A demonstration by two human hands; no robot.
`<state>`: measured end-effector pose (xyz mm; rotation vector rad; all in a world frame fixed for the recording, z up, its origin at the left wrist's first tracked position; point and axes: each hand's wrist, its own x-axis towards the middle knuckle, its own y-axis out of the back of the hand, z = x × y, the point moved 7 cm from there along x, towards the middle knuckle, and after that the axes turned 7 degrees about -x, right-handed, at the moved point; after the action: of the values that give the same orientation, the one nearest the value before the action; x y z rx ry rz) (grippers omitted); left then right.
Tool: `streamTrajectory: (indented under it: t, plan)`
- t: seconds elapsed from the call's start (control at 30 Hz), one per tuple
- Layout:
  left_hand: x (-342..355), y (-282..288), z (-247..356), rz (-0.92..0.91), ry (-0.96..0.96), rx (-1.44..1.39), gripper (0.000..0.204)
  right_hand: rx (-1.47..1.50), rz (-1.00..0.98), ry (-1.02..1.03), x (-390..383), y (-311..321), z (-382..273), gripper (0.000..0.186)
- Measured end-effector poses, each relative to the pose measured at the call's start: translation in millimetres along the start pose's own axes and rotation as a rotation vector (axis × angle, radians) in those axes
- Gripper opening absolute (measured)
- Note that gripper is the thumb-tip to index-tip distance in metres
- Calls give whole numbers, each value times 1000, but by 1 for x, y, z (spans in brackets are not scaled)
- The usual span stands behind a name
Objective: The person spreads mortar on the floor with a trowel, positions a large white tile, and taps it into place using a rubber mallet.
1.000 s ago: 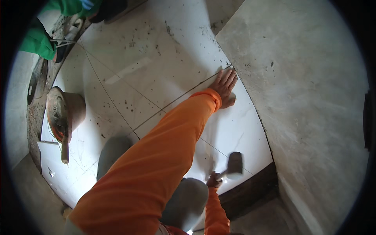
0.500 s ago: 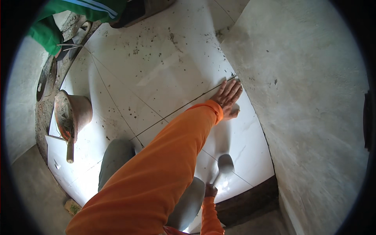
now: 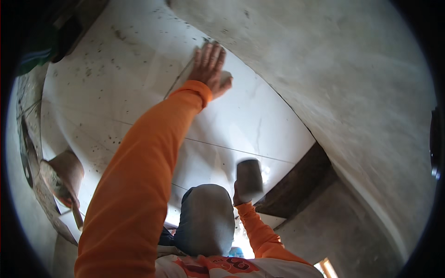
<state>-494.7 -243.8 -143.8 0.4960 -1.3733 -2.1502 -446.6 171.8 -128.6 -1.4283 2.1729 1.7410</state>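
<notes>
My left hand [image 3: 209, 69] lies flat, fingers spread, on a white floor tile [image 3: 241, 116] beside a tile joint close to the wall. Its orange-sleeved arm crosses from the lower left. Lower down, my right hand [image 3: 239, 194] is closed around the handle of a rubber mallet. The mallet's dark grey head [image 3: 249, 177] is held up near my knee, slightly blurred, and hides most of the handle and fingers. Whether the head touches the tile, I cannot tell.
A plastered wall [image 3: 324, 78] bounds the tiles on the right. At left stands a mortar-stained bucket [image 3: 72, 169] with a tool handle [image 3: 78, 217] sticking out. Past the tile edge is a dark strip [image 3: 299, 183]. Another person's green clothing [image 3: 39, 53] shows at upper left.
My view has swung, so the bucket, wall and other person sit elsewhere in the picture. The mallet now appears lifted, closer to me. My left hand still presses beside the same joint.
</notes>
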Motion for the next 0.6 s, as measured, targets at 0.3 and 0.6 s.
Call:
streamTrajectory:
  t: [0.3,0.6]
  plan:
    - [0,2,16,102,2,99,70,574,129,-377,-12,6,1,24]
    - [-11,-6,-4,132,41,205,65,48,-30,-223,3,-13,4,5]
